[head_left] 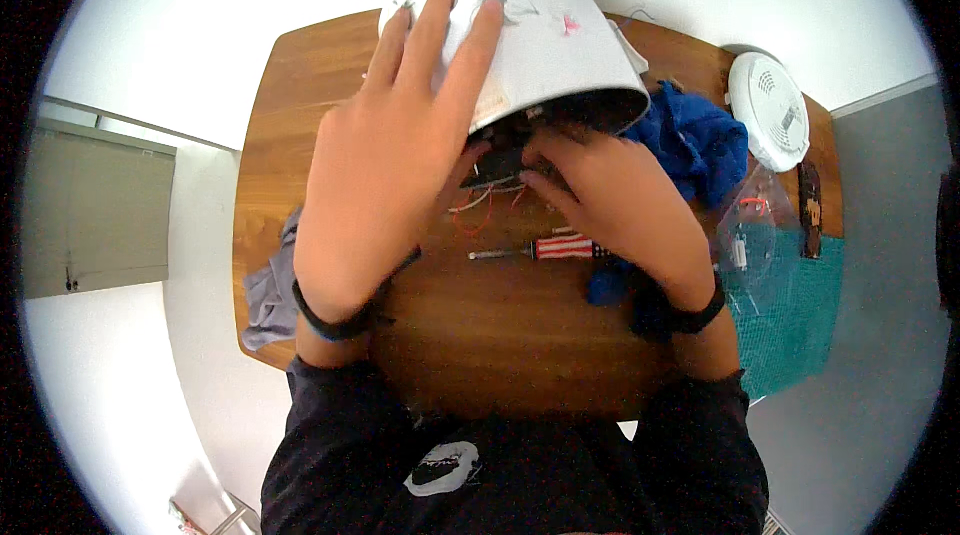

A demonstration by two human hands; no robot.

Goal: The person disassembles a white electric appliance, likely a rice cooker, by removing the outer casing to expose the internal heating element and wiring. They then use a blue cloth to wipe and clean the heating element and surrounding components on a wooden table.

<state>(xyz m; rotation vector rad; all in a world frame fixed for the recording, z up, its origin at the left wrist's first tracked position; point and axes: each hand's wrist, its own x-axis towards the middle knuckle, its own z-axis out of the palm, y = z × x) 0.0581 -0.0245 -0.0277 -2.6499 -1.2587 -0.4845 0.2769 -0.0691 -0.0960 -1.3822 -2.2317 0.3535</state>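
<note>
A white rounded appliance housing (545,45) with a pale flower print lies tipped, its dark open end facing me. My left hand (385,150) holds it, long fingers spread over the printed side and the thumb down at the rim. At the opening, my right hand (610,190) has its fingers bent inward; their tips are partly hidden in shadow among the dark parts. Thin red and white wires (475,210) hang out between my hands. Just below them lies a screwdriver (560,249) with a striped, starred handle.
A blue cloth (695,140) is bunched right of the housing. Farther right are a round white vented cover (768,110), a clear plastic bag (748,225), a green mat (790,325) and a dark narrow object (810,210). A grey cloth (272,295) hangs over the wooden table's (480,355) left edge.
</note>
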